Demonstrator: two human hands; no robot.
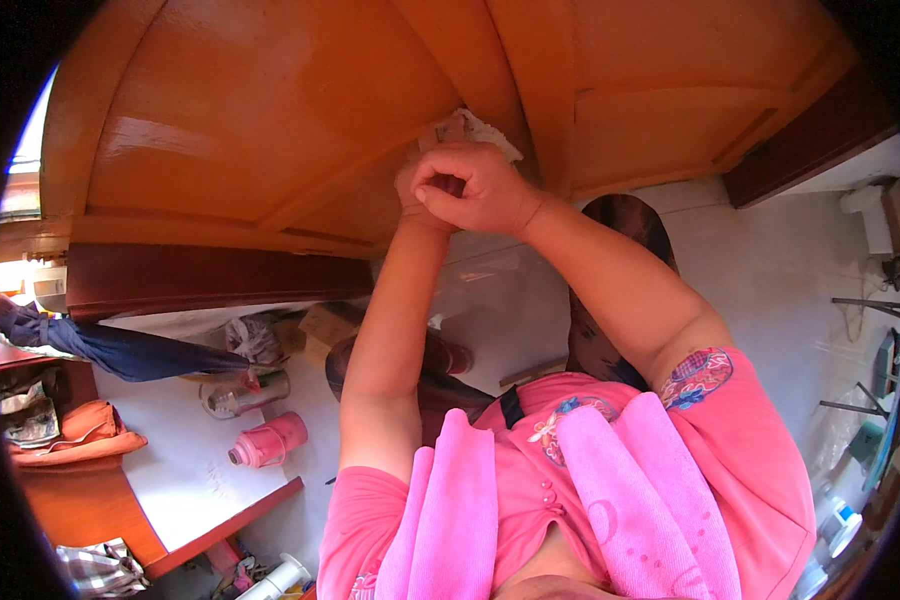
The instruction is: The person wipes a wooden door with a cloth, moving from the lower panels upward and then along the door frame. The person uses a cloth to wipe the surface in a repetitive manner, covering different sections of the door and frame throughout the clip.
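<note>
My left hand [407, 186] is raised against an orange-brown wooden door [270, 110], mostly hidden behind my right hand. Its visible fingers press on a crumpled white cloth [494, 138] at the panel's edge. My right hand [475, 185] overlaps it in front, nearer to me. The right fingers and thumb curl into a ring around a dark hollow; what lies inside, if anything, I cannot make out. A pink towel [455, 510] hangs over my shoulders, its ends lying on my pink top.
Below left, a dark blue folded umbrella [135, 347] leans across a white-topped table [190, 490] bearing a pink flask [270, 440] and a glass jar [245, 395]. An orange bag [80, 435] lies farther left. Dark chair parts [625, 225] stand beneath my arms. Folding metal legs [860, 405] are at right.
</note>
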